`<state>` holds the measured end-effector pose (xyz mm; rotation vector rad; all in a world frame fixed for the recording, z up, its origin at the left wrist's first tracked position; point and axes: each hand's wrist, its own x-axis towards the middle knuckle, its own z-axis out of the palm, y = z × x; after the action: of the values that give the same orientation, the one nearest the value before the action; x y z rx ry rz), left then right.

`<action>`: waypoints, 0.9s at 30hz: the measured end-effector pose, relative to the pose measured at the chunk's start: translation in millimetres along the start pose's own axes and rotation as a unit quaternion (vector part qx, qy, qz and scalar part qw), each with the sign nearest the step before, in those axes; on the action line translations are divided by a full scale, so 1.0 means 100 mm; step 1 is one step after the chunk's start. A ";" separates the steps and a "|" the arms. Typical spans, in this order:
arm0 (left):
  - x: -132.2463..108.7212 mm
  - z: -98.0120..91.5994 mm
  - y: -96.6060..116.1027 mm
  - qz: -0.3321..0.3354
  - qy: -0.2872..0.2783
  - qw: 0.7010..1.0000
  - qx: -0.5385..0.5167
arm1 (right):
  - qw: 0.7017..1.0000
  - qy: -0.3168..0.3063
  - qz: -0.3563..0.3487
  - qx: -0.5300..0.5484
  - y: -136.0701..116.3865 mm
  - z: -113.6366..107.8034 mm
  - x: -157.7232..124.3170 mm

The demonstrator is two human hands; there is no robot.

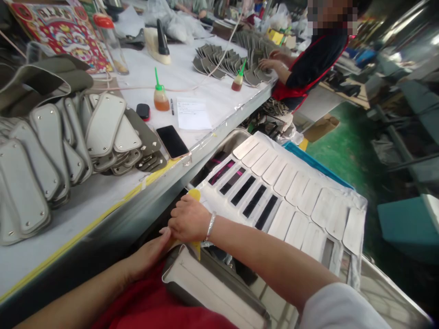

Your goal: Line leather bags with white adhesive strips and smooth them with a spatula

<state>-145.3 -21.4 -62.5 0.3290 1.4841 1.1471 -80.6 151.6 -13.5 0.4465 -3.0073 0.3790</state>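
Observation:
My right hand (pixel 188 218), with a silver bracelet at the wrist, is closed around a flat yellow piece (pixel 194 195); its kind is not clear. My left hand (pixel 149 257) meets it from the left, thumb against the right hand's fingers. The left fingers are bent in under the hands, and what they pinch is hidden. Just below both hands, a grey-green case-like piece with a pale lining (pixel 209 285) lies across my lap, its folded edge toward the hands.
Grey panels with rivets (pixel 106 123) are heaped on the table at left. A phone (pixel 172 141), a glue bottle (pixel 161 98) and a paper sheet (pixel 194 113) lie beyond. At right stands a slotted white rack (pixel 236 201) with pale panels. A co-worker (pixel 315 59) handles curved pieces.

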 end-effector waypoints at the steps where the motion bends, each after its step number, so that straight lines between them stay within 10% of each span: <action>1: -0.01 0.00 -0.02 0.001 0.008 1.000 0.008 | 1.000 -0.007 -0.005 0.003 -0.01 0.00 0.01; 27: -0.22 0.17 0.00 0.090 -0.060 0.979 0.171 | 0.998 0.020 0.059 0.008 -0.23 0.01 -0.18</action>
<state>-124.4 -30.2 -47.1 0.7704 1.5658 0.9895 -56.6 135.2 -11.2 0.2609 -3.0018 0.4152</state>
